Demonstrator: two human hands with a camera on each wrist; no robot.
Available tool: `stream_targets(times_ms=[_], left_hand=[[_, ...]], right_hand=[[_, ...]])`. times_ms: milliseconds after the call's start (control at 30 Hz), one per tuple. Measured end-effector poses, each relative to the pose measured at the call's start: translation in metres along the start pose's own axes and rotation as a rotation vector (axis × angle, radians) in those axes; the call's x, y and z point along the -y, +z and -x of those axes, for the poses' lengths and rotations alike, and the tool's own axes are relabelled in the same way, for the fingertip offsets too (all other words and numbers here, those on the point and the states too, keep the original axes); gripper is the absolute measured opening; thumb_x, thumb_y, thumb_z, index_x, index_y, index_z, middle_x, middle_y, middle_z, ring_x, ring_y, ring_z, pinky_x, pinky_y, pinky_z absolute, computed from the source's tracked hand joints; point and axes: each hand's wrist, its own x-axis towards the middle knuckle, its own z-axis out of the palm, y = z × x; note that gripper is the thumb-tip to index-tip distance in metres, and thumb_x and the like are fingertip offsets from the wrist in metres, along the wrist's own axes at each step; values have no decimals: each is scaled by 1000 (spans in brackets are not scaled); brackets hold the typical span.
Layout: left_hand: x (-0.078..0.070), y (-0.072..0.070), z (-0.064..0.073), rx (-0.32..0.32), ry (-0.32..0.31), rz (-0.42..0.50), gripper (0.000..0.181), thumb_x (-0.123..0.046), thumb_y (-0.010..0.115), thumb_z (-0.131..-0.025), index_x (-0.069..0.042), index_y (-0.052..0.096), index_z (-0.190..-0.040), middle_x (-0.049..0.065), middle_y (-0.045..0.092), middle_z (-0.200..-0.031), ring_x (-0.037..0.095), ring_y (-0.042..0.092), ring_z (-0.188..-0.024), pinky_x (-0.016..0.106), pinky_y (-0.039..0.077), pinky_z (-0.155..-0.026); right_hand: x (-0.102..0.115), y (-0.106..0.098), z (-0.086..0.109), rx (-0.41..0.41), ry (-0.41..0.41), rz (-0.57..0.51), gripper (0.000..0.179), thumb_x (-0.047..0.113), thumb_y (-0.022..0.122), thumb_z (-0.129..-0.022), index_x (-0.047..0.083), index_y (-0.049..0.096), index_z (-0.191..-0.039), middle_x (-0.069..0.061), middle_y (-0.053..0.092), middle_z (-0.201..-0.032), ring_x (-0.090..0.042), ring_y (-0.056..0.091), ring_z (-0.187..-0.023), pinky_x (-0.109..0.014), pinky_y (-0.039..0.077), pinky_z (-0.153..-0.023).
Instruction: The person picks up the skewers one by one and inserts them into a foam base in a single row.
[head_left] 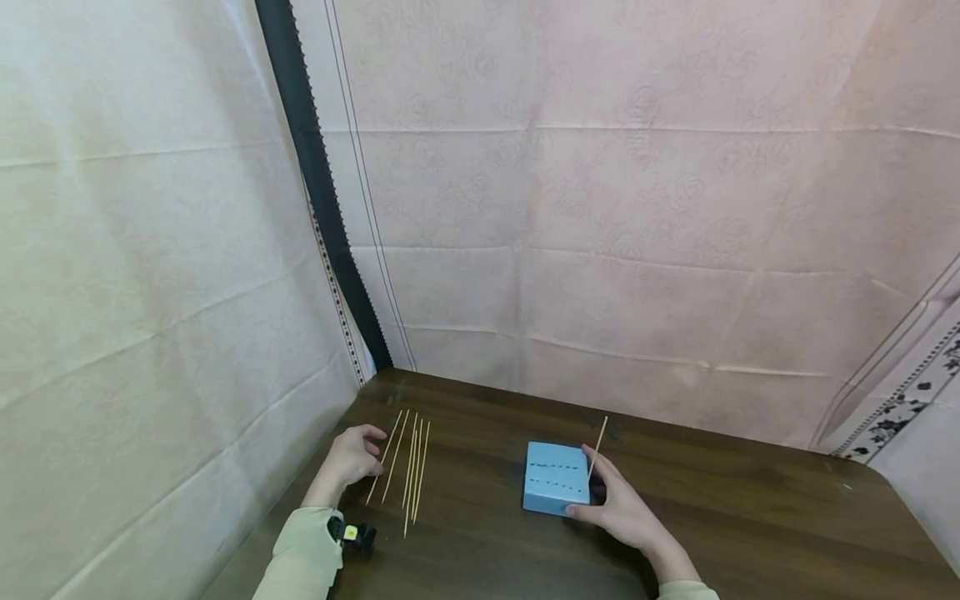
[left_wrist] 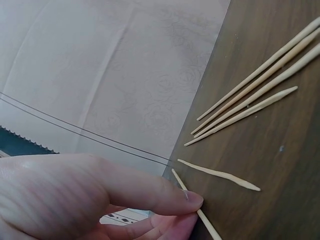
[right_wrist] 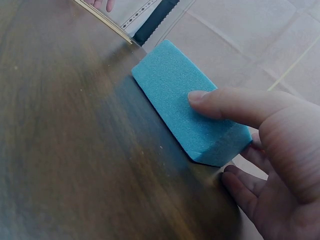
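My left hand (head_left: 351, 457) is at the leftmost of several thin wooden sticks (head_left: 411, 467) lying on the table. The thumb tip touches that pointed stick (left_wrist: 209, 225), while the other fingers are spread apart from the thumb. My right hand (head_left: 618, 504) grips a light blue foam block (head_left: 557, 475) from its right side, thumb on the near face (right_wrist: 172, 95) and fingers behind. Two rows of small dark marks run across the block's top. One wooden stick (head_left: 599, 442) stands tilted at the block's right edge; its lower end is hard to make out.
The dark brown wooden table (head_left: 480, 550) meets pale cloth hangings (head_left: 637, 250) at the back and left. A black device (head_left: 360, 536) is strapped to the left wrist. Bare wood lies between the sticks and the block.
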Motion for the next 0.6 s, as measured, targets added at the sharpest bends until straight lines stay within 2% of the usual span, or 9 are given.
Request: stream_targets(times_ms=[133,367,600], left_hand=[[0,-1,0,3,6,12,62,17,79,-70,-1,70,-129,16,67,-102,30,66,-84,42,56,-68],[0,-1,0,4,-2,39,58,16,80,-75,-1,69,-130,17,67,-106,30,66,-87,42,56,-71],[4,-3,0,6,6,71,58,15,79,-76,0,67,-131,17,68,-103,29,67,-85,40,56,-70]], right_hand=[[0,0,1,0,8,-11,114,36,94,-82,10,27,-170,-22,29,-171,-44,37,-152,-71,31,-116],[-2,0,1,-4,13,-21,113,35,95,-81,10,28,-170,-22,29,-171,-44,37,-151,-72,31,-116],[0,1,1,-3,5,-25,113,34,95,-82,10,28,-170,-22,30,-170,-44,40,-149,-71,32,-115]])
